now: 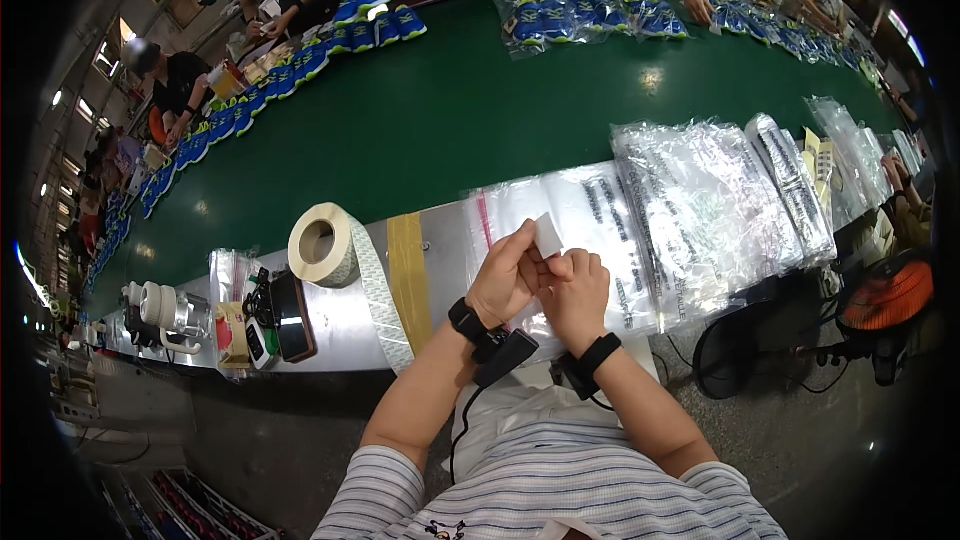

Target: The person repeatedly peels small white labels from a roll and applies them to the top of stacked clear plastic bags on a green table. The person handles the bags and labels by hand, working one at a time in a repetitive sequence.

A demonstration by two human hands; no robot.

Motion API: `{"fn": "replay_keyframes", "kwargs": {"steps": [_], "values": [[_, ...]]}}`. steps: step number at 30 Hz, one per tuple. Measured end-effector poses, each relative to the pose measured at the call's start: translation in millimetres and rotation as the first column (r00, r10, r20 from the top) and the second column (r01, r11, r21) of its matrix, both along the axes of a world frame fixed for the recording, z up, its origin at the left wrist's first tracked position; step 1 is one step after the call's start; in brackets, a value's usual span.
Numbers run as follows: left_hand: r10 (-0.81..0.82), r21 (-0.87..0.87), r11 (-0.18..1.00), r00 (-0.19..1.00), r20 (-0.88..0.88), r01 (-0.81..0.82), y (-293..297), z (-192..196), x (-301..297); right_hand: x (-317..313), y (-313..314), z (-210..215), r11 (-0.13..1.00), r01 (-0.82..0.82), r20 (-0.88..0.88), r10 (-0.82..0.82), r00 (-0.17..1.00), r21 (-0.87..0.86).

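Above the near strip of the bench, my two hands come together at a small white label (547, 237). My left hand (503, 278) pinches its left side between thumb and fingers. With fingers curled in, my right hand (578, 290) grips at the label's lower edge; its fingertips are partly hidden. Under the hands lie flat clear plastic bags (595, 202) with dark print, and one has a pink strip along its edge. A roll of white labels (322, 245) stands to the left, its loose strip hanging over the near edge of the bench.
Beyond runs a green conveyor belt (430, 120), with blue shoes (285, 78) along its far side and bagged shoes (545, 20) farther right. A bag stack (710, 210) lies right; a phone (291, 315) and tape dispenser (165, 310) left. A fan (885, 300) stands low right. Co-workers sit opposite.
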State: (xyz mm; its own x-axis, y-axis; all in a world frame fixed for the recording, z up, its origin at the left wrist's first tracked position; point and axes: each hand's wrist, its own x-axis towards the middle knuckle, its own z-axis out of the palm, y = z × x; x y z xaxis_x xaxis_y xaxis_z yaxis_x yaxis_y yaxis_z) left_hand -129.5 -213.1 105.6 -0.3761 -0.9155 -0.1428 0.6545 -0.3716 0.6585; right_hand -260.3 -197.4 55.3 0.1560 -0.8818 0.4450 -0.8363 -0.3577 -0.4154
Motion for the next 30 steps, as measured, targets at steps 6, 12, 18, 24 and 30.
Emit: {"fn": "replay_keyframes", "kwargs": {"steps": [6,12,18,24,30], "values": [[0.149,0.227,0.965,0.987,-0.053,-0.133,12,-59,-1,-20,-4,-10,0.994,-0.014,0.230,-0.012,0.973,0.112],[0.038,0.230,0.966,0.943,0.329,-0.119,0,-33,-3,-67,-8,19,0.961,-0.088,0.773,-0.156,0.615,0.264],[-0.180,0.189,0.974,0.926,0.331,0.121,-17,-25,-32,-78,-8,33,0.963,-0.196,0.821,-0.043,0.569,0.186],[-0.354,0.233,0.934,0.774,0.525,0.269,-23,-11,-50,-79,-3,36,0.829,-0.490,0.789,0.102,0.606,0.270],[-0.325,0.351,0.885,0.946,-0.008,0.307,14,15,-5,-75,36,50,0.900,-0.402,0.122,0.386,0.914,0.165]]}}
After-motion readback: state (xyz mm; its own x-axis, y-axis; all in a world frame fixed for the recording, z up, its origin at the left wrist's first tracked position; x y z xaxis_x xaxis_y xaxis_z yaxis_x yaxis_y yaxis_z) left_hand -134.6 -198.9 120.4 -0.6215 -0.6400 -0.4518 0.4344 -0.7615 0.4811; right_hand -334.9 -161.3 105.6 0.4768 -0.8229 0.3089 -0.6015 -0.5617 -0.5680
